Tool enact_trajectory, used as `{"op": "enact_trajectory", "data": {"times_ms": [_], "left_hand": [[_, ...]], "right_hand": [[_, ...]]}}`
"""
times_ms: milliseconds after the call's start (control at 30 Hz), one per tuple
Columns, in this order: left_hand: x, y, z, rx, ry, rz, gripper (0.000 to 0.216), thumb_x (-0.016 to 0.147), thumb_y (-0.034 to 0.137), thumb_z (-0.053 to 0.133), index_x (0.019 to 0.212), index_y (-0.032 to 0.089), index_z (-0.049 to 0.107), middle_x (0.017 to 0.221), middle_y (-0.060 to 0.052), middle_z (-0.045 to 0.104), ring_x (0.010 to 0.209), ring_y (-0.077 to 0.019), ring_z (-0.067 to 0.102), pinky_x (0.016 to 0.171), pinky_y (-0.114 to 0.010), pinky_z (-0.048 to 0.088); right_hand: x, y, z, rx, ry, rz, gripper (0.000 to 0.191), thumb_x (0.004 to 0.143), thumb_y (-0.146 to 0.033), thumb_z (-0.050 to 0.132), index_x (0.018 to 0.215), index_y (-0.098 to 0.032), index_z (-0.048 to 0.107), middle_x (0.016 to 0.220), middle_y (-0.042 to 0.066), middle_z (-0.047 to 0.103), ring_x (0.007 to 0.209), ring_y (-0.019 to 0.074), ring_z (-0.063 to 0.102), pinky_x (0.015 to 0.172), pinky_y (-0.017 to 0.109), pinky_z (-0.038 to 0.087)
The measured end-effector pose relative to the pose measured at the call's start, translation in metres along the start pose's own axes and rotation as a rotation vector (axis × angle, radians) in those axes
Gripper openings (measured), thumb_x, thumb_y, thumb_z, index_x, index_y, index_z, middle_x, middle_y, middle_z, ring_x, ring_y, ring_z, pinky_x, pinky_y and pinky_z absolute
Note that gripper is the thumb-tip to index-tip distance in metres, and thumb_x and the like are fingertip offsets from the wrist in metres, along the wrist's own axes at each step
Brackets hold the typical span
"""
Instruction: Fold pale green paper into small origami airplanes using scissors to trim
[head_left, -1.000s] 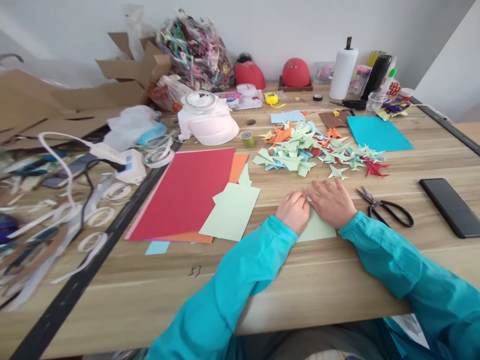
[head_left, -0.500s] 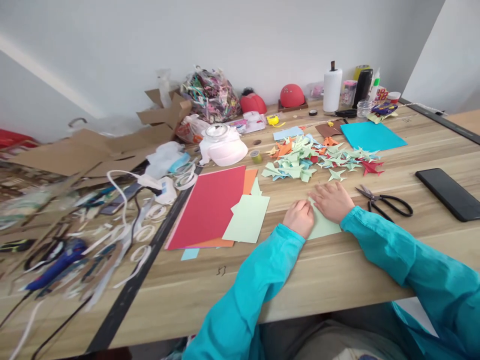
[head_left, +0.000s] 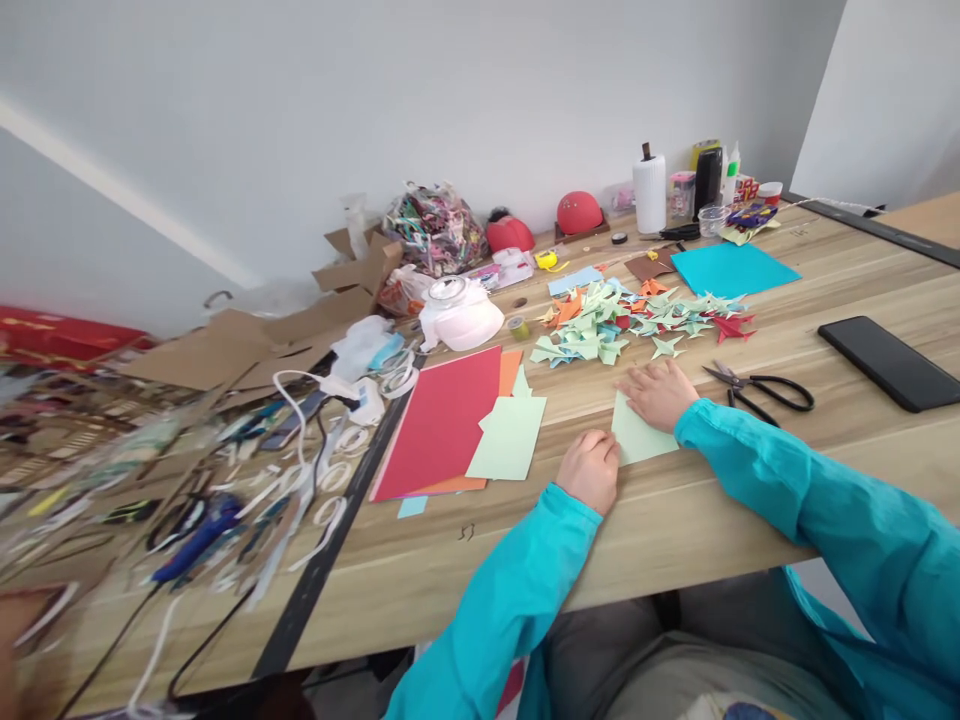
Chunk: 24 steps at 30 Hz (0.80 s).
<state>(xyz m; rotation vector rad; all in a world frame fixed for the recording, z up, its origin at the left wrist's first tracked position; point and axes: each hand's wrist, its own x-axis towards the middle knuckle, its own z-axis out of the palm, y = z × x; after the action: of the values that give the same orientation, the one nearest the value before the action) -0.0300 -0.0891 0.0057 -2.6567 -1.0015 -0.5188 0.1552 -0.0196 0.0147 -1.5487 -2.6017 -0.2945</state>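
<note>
A pale green sheet of paper (head_left: 636,441) lies on the wooden table in front of me. My right hand (head_left: 660,394) rests flat on its upper part, fingers stretched out. At the sheet's left edge is my left hand (head_left: 590,470), its fingers curled and closed on the paper's edge; the fingertips are partly hidden. Beyond both hands lies a pile of folded paper stars (head_left: 592,320), mostly pale green with some orange, red and blue. Left of my hands, another pale green sheet (head_left: 510,440) overlaps red paper (head_left: 442,420) and orange sheets.
Black-handled scissors (head_left: 761,388) and a phone (head_left: 889,360) lie to the right. A turquoise paper stack (head_left: 735,270) is behind. On the left are a blue glue gun (head_left: 199,538), cables, a power strip (head_left: 366,400) and an open cardboard box (head_left: 202,350).
The camera view has shifted, showing more of the left side. My left hand has moved down along the sheet's left edge, away from my right hand, which stays flat on the paper.
</note>
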Motion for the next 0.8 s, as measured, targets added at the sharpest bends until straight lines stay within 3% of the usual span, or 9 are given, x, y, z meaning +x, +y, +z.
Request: {"op": "enact_trajectory", "data": {"times_ms": [267, 400, 500, 567, 667, 800], "left_hand": [[-0.013, 0.0, -0.01, -0.056, -0.03, 0.047, 0.025, 0.077, 0.008, 0.047, 0.092, 0.008, 0.067, 0.097, -0.013, 0.068, 0.093, -0.0245, 0.056, 0.077, -0.039, 0.052], [-0.016, 0.002, -0.013, -0.089, 0.016, 0.048, 0.024, 0.078, 0.008, 0.046, 0.089, 0.009, 0.067, 0.093, -0.013, 0.068, 0.09, -0.0244, 0.056, 0.074, -0.038, 0.052], [-0.016, -0.004, -0.019, -0.205, -0.039, 0.017, 0.024, 0.081, 0.012, 0.045, 0.083, 0.013, 0.069, 0.083, -0.011, 0.069, 0.085, -0.0221, 0.058, 0.073, -0.035, 0.051], [-0.009, -0.012, -0.022, -0.31, -0.118, -0.084, 0.024, 0.084, 0.017, 0.045, 0.079, 0.017, 0.069, 0.077, -0.009, 0.068, 0.081, -0.0202, 0.059, 0.074, -0.034, 0.05], [0.015, -0.025, -0.019, -0.43, -0.208, -0.416, 0.021, 0.083, 0.025, 0.05, 0.089, 0.018, 0.068, 0.086, -0.008, 0.069, 0.081, -0.0195, 0.062, 0.075, -0.032, 0.048], [0.055, -0.037, 0.0, -0.767, -0.304, -0.915, 0.035, 0.08, 0.032, 0.056, 0.109, 0.012, 0.06, 0.089, -0.008, 0.068, 0.053, -0.0115, 0.06, 0.054, -0.024, 0.046]], "right_hand": [[0.003, 0.001, 0.0, 0.005, -0.071, 0.014, 0.046, 0.092, -0.038, 0.03, 0.136, -0.028, 0.04, 0.139, 0.011, 0.043, 0.119, 0.034, 0.042, 0.095, 0.057, 0.023], [0.002, 0.002, 0.003, 0.022, -0.054, 0.019, 0.046, 0.091, -0.039, 0.03, 0.135, -0.029, 0.041, 0.139, 0.011, 0.043, 0.118, 0.0344, 0.042, 0.094, 0.057, 0.024], [0.0, 0.002, 0.006, 0.049, -0.011, 0.012, 0.046, 0.092, -0.04, 0.029, 0.135, -0.029, 0.04, 0.138, 0.012, 0.043, 0.117, 0.0344, 0.042, 0.092, 0.055, 0.026], [-0.002, 0.002, 0.006, 0.07, 0.012, 0.008, 0.046, 0.092, -0.04, 0.028, 0.135, -0.029, 0.041, 0.136, 0.012, 0.044, 0.116, 0.0336, 0.042, 0.091, 0.053, 0.026], [-0.004, 0.001, 0.006, 0.094, 0.036, 0.011, 0.045, 0.092, -0.04, 0.029, 0.134, -0.029, 0.043, 0.134, 0.012, 0.046, 0.114, 0.0324, 0.042, 0.091, 0.05, 0.026], [-0.005, 0.001, 0.006, 0.121, 0.075, 0.019, 0.048, 0.091, -0.038, 0.033, 0.136, -0.022, 0.04, 0.13, 0.015, 0.049, 0.114, 0.0313, 0.042, 0.091, 0.047, 0.028]]}}
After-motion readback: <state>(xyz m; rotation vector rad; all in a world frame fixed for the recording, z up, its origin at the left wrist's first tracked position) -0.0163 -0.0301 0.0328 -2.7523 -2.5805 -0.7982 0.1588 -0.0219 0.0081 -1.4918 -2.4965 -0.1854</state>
